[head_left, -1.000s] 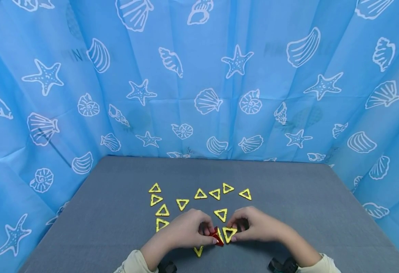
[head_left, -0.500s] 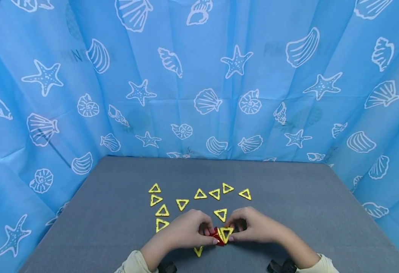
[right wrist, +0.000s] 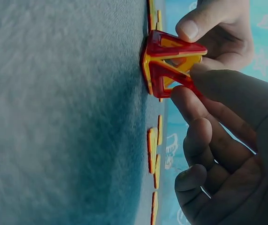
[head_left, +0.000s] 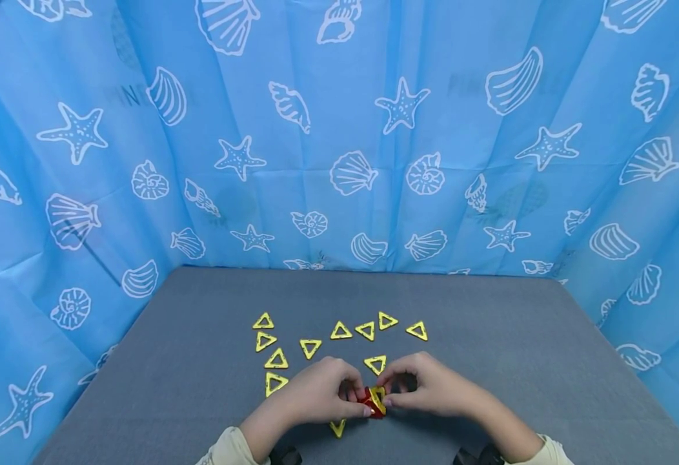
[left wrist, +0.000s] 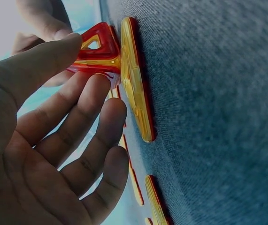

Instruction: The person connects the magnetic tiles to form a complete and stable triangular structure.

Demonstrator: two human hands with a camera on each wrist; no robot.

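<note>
Triangular building tiles, yellow on one side and red on the other, stand joined as a small pyramid [head_left: 376,409] low in the head view. My left hand [head_left: 322,391] pinches its left side between thumb and fingers. On the other side, my right hand [head_left: 432,389] grips an upright triangular tile [right wrist: 161,83], leaned in against the rest. A red face [left wrist: 107,43] of the pyramid shows beyond my left thumb. The right wrist view has two red faces meeting at a yellow edge. The head view's pyramid is partly hidden by my fingers.
Loose yellow triangles lie flat on the grey table [head_left: 519,361]: a column [head_left: 276,358] at left, a row [head_left: 341,330] behind the hands, one triangle [head_left: 376,365] just beyond the pyramid, and one partly hidden triangle [head_left: 338,428] beneath my left wrist. A blue shell-print curtain [head_left: 339,129] surrounds the table.
My right hand has moved left with its triangular tile, from beside the pyramid to against it. The tile has tilted from facing up to leaning in. My left hand has stayed put.
</note>
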